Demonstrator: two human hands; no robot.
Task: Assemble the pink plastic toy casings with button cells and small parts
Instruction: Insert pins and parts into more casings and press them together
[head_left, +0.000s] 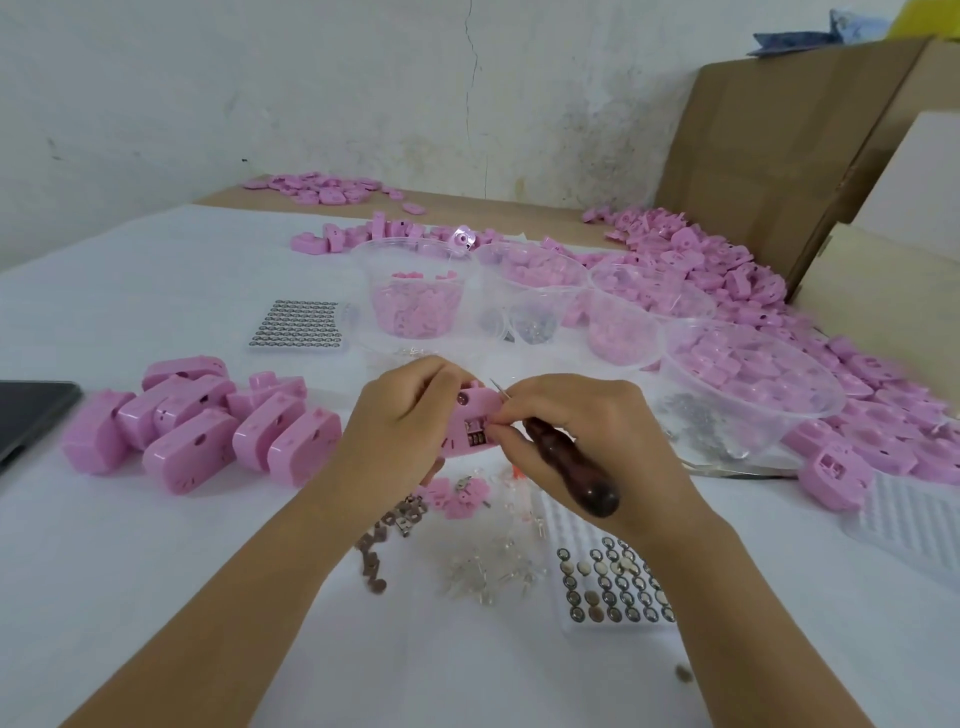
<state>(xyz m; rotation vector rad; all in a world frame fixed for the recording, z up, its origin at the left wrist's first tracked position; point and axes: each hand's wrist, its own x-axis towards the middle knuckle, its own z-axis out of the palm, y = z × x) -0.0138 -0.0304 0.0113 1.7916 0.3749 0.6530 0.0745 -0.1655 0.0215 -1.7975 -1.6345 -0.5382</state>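
My left hand (402, 421) grips a pink toy casing (470, 423) held above the table, its open battery bay facing me. My right hand (582, 436) holds a dark wooden-handled awl (569, 467) in the palm, its metal tip sticking up past the casing, while the fingertips pinch at the battery bay. A white tray of button cells (613, 587) lies near my right forearm. Small metal contacts (387, 535), clear LEDs (488, 566) and small pink parts (457, 496) are scattered below my hands.
A cluster of pink casings (197, 421) lies at the left, by a dark tablet (31, 410). A second cell tray (298, 325) sits further back. Clear plastic bowls (748, 374) of pink parts stand behind, pink pieces are heaped at right (701, 260), cardboard boxes (779, 156) beyond.
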